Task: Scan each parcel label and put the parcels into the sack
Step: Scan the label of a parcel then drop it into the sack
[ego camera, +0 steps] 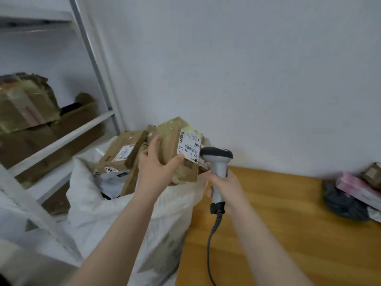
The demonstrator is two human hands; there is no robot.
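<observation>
My left hand [157, 164] grips a brown taped cardboard parcel [171, 141] above the open mouth of the white sack [115, 211]. The parcel's white barcode label [188, 146] faces me, with my thumb at its lower edge. My right hand [224, 188] holds a grey handheld scanner [217, 162] by its handle, its dark head just right of the label. The scanner's coiled cable [212, 244] hangs down. Several brown labelled parcels [123, 151] lie inside the sack.
A wooden table [278, 223] fills the lower right, with a black bag [344, 205], a pink packet [356, 186] and a small brown parcel [372, 174] at its right edge. White metal shelving [61, 137] on the left holds cardboard boxes [26, 104]. A white wall stands behind.
</observation>
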